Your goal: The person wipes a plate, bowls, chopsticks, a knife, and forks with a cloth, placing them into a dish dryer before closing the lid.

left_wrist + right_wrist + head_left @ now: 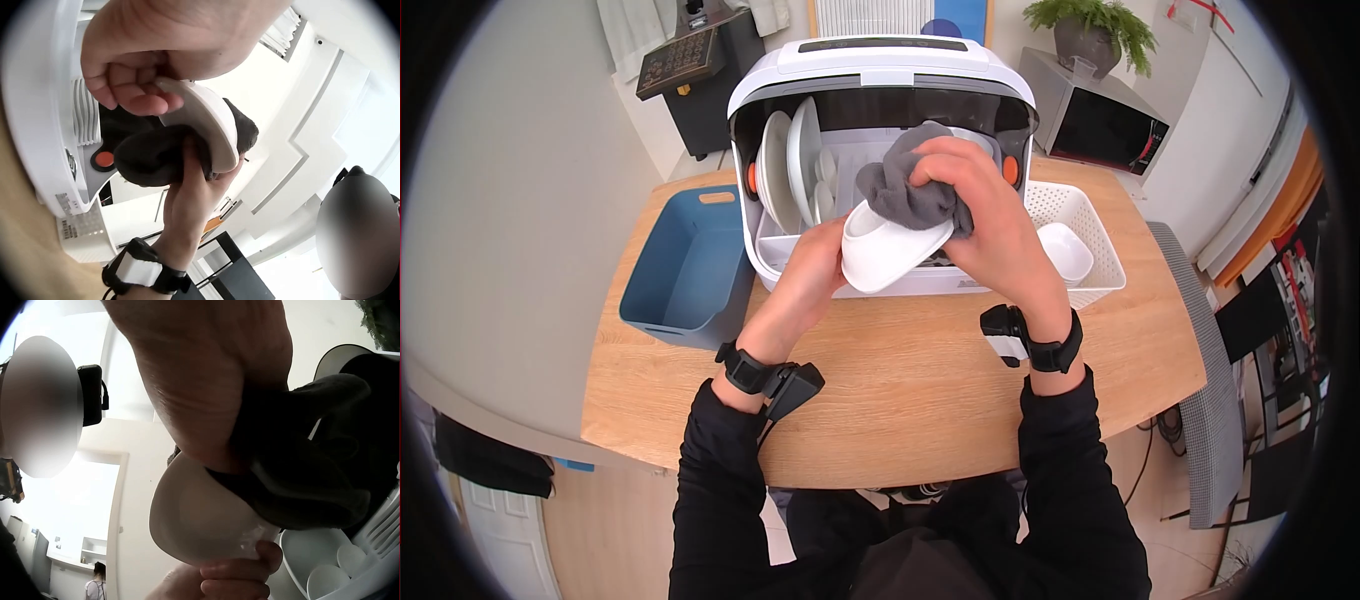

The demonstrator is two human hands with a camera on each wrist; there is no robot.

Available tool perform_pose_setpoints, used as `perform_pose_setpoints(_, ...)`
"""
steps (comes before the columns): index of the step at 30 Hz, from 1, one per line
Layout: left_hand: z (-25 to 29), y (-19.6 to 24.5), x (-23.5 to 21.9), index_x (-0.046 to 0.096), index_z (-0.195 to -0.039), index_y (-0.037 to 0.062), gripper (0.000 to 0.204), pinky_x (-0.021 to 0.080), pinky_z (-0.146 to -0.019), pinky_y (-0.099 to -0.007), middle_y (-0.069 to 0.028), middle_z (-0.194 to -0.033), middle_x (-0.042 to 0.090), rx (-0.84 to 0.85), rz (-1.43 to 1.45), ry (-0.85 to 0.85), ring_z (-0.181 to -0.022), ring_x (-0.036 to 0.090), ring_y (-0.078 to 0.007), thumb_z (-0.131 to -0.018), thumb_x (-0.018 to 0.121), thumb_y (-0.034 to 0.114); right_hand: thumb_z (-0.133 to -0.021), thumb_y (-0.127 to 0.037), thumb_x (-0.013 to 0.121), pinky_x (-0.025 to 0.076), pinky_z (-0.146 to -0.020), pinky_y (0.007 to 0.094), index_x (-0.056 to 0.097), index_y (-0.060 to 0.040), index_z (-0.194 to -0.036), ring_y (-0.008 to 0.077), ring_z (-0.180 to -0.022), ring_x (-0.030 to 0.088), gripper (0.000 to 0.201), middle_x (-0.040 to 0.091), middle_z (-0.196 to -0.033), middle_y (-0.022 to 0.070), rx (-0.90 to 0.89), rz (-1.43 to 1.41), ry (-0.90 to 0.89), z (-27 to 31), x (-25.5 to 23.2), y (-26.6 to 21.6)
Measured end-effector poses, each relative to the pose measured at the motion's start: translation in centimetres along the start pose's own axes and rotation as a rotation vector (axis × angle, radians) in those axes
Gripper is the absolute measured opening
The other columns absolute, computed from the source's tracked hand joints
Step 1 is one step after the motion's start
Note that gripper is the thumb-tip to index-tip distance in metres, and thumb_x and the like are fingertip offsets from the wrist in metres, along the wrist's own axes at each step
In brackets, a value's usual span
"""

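A white bowl [885, 255] is held tilted in front of the white countertop dish machine [900, 62]. My left hand [810, 265] grips its left edge, and the left wrist view shows curled fingers at the rim of the bowl [206, 112]. Bunched in my right hand [1005, 240] is a dark grey cloth [905, 185], its fingers bent over the folds. The cloth lies against the bowl and covers part of it; in the right wrist view it hangs past the bowl [194, 512]. Inside the machine, white plates [778, 170] stand upright at the left.
A blue bin [685, 250] stands left of the machine on the wooden table [880, 400]. To the right is a white perforated basket [1105, 265] with a small white bowl [1064, 253] in it. Behind are a microwave [1100, 125] and a potted plant [1088, 45].
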State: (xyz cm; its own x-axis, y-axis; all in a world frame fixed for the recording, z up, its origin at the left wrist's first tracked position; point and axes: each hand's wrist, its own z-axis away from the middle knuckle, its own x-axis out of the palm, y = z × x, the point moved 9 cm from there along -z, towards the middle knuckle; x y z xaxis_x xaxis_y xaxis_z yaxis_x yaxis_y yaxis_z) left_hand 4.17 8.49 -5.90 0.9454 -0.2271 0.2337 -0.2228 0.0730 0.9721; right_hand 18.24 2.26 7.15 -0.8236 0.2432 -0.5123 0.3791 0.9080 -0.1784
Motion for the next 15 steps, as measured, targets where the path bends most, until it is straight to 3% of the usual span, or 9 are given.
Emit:
perform_pose_setpoints(1,-0.1,-0.1,-0.5,0.062,-0.121,0.0014,0.037,0.039,-0.057,-0.0204,0.0027,-0.081,0.062,0.009,-0.021,0.049,-0.064,0.051,-0.0042,-0.104,0.04,0.025,-0.065,0.012,0.068,0.049,-0.09,0.0395,0.056,-0.0095,-0.113,0.0334,-0.109,0.057,0.054,0.058,-0.116,0.0088,0.028,0.009,-0.017,0.0,0.0,0.2)
perform_pose_setpoints(4,-0.3,0.0,-1.1,0.065,-0.11,0.0029,0.034,0.033,-0.053,-0.0204,0.0038,-0.075,0.058,0.069,0.005,0.097,-0.06,0.044,-0.0044,-0.105,0.04,0.026,-0.068,0.011,0.068,0.05,-0.09,0.0386,0.057,-0.0099,-0.116,0.0336,-0.109,0.058,0.054,0.059,-0.117,0.0091,0.103,0.042,-0.049,0.2,-0.3,1.0)
perform_pose_setpoints(7,0.0,0.3,-1.2,0.064,-0.098,0.0052,0.035,0.033,-0.052,-0.0212,0.0039,-0.071,0.055,0.083,-0.01,0.119,-0.06,0.044,-0.0045,-0.106,0.04,0.029,-0.071,0.009,0.067,0.05,-0.091,0.0383,0.057,-0.0111,-0.119,0.0336,-0.11,0.058,0.053,0.06,-0.117,0.0093,0.153,0.088,-0.027,0.5,-1.0,1.7)
perform_pose_setpoints(12,1.2,2.6,-1.6,0.06,-0.092,0.0056,0.035,0.034,-0.052,-0.0219,0.0028,-0.068,0.054,0.224,-0.021,0.194,-0.057,0.044,-0.0054,-0.106,0.042,0.033,-0.075,0.004,0.064,0.05,-0.091,0.0383,0.057,-0.0115,-0.123,0.0333,-0.109,0.059,0.051,0.062,-0.117,0.0103,0.272,0.19,0.013,0.9,-2.6,3.1)
perform_pose_setpoints(15,1.6,3.3,-1.8,0.059,-0.093,0.0045,0.036,0.036,-0.053,-0.0221,0.0021,-0.069,0.055,0.278,-0.057,0.23,-0.056,0.044,-0.006,-0.106,0.042,0.033,-0.077,0.001,0.064,0.049,-0.091,0.0377,0.057,-0.0109,-0.124,0.0331,-0.109,0.06,0.049,0.062,-0.118,0.0121,0.446,0.109,0.204,1.7,-4.0,4.4)
